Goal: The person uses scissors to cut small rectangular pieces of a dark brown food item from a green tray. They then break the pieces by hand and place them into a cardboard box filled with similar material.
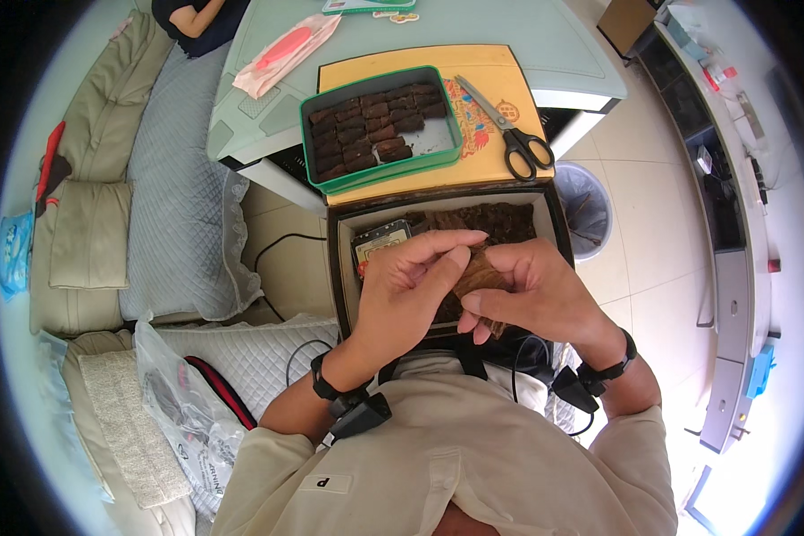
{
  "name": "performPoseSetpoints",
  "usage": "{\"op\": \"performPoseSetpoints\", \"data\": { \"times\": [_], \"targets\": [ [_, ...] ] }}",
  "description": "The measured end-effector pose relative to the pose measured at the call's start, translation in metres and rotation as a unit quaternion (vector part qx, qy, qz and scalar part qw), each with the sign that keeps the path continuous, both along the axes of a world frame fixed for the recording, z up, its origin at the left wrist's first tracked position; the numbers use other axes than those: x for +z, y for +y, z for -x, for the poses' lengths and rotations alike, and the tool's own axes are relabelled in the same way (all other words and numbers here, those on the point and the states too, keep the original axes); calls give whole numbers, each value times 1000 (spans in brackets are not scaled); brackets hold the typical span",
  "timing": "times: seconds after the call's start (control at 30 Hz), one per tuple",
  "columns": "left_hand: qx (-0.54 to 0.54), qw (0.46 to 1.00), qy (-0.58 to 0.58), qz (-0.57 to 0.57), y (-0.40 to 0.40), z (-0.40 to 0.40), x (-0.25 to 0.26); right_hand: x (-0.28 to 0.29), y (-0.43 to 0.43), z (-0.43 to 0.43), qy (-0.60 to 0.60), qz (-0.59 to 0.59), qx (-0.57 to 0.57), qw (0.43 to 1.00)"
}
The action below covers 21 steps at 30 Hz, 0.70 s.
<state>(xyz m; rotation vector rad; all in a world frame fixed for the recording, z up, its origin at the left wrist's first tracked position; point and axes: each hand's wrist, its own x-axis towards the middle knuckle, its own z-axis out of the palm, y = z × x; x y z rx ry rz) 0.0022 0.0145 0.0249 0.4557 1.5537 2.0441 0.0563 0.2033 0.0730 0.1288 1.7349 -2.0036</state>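
Between my two hands is a piece of dried brown leaf (481, 273). My left hand (402, 298) has its thumb and fingertips at the leaf's upper left edge. On the other side, my right hand (543, 288) grips it, thumb in front and fingers partly hidden behind. Both hands are above an open box (338, 268) holding a layer of dark brown leaf (502, 218) and a flat printed pack (385, 240). Beyond, on the box's yellow lid, sits a green-rimmed tin (382, 175) with rows of dark brown rolled pieces (355, 134). Black-handled scissors (509, 130) lie right of the tin.
The lid rests against a glass-topped table (509, 23) bearing a pink packet (288, 50). A lined waste bin (586, 214) stands at the right. Leftward are a padded sofa (181, 181), a plastic bag (181, 415) and a cable (275, 241). Another person's arm (197, 17) shows at the top left.
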Motion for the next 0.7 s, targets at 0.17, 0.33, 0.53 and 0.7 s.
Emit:
{"op": "performPoseSetpoints", "data": {
  "times": [0.17, 0.33, 0.53, 0.7],
  "targets": [
    [7, 1000, 4, 10, 2, 3, -2, -2, 1, -1, 9, -7, 1, 1000],
    [7, 994, -92, -50, 4, 5, -3, -6, 2, -3, 21, -9, -8, 1000],
    [5, 992, -117, -54, 2, 6, -4, -17, -5, -7, 76, 5, -57, 995],
    [-12, 992, -116, -38, 3, 7, 0, -20, -8, -4, 65, 28, -103, 992]
  ]
}}
